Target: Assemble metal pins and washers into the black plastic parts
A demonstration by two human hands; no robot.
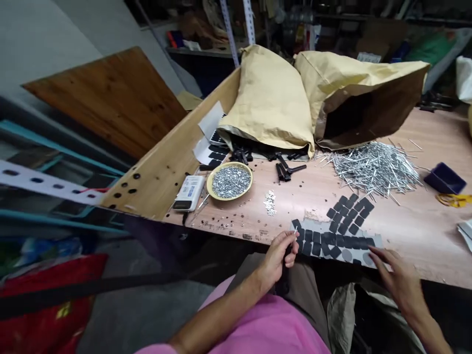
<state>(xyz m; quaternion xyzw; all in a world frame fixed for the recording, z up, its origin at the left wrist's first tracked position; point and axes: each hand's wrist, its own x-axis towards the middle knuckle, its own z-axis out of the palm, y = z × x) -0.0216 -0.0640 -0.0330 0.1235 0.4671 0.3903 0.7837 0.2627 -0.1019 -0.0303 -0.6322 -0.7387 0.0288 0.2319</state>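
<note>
My left hand [280,255] is at the table's front edge, fingers pinched on a thin metal pin [295,233] that pokes up by a grey sheet [372,258] covered with several black pads [339,231]. My right hand [396,280] lies with fingers stretched flat on the sheet's right end, holding nothing. A small heap of shiny washers [270,202] sits just beyond the sheet. Further back right is a big pile of metal pins [372,167].
A yellow bowl [211,189] of small metal parts and a white box [189,192] stand at the left. Two brown paper sacks [273,98] lie at the back with black parts [285,169] spilling out. A blue tray [444,178] is at the right.
</note>
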